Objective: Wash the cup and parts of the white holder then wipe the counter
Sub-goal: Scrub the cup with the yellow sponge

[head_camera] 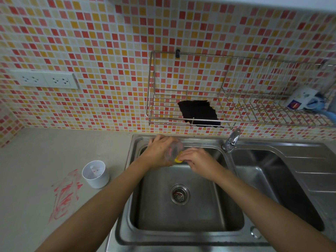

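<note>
Holding a clear cup [174, 150] over the back of the left sink basin [181, 211], the left hand [160, 151] is wrapped round the cup's far side, fingers curled shut on it; the cup is tilted, its mouth turned toward the right hand [198, 161]. Reddish residue shows through the cup wall, but motion blur makes its extent unclear. Right hand: fingers pinched closed on a yellow sponge [177, 160], pressed at the cup's rim; only a small sliver of the sponge is visible, the rest hidden under the fingers. Whether the sponge reaches inside the cup cannot be told. Faucet [231, 140] stands on the divider at the back between the two basins; no water stream can be made out. Drain strainer [180, 194] sits in the middle of the left basin floor, something yellowish lodged in it, unidentifiable. White holder [96, 174] stands upright on the worktop [36, 160] just beside the sink's left edge, open top up, red flecks on its inner wall. Red smears [64, 195] lie on the worktop to the holder's left, running toward the front edge. On the tiled wall above the sink hangs a wire rack [200, 91] carrying a dark cloth [199, 112] draped through its front rail; at the rack's right end, a white packet [301, 100] and something blue are partly cut off by the frame edge.
</note>
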The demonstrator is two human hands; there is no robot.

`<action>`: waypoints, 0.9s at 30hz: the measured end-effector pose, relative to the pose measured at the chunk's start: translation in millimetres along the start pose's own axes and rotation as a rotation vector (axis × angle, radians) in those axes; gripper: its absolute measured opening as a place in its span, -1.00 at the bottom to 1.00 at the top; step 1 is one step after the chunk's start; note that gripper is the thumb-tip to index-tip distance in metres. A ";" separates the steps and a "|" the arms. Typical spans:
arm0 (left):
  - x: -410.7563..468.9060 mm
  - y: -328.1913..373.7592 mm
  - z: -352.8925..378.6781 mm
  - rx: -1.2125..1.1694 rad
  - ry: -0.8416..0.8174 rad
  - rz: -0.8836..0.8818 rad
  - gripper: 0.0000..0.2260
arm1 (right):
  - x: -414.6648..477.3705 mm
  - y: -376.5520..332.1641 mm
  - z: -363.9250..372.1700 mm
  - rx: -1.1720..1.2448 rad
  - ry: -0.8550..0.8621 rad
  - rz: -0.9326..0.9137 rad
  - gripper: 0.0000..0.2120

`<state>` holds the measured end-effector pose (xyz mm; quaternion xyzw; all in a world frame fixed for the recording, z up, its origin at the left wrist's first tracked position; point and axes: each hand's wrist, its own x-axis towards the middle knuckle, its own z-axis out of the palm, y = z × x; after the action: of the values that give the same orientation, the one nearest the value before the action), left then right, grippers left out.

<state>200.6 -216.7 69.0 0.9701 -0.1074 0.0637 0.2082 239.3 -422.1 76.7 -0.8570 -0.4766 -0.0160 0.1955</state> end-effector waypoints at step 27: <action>-5.5 1.2 -6.4 -0.024 -0.061 0.092 -0.28 | -14.1 -6.7 5.9 -0.200 0.018 -0.069 -0.67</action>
<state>194.5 -214.1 74.3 0.9630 -0.1588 0.0423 0.2134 225.2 -428.4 70.4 -0.8552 -0.4999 -0.0779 0.1128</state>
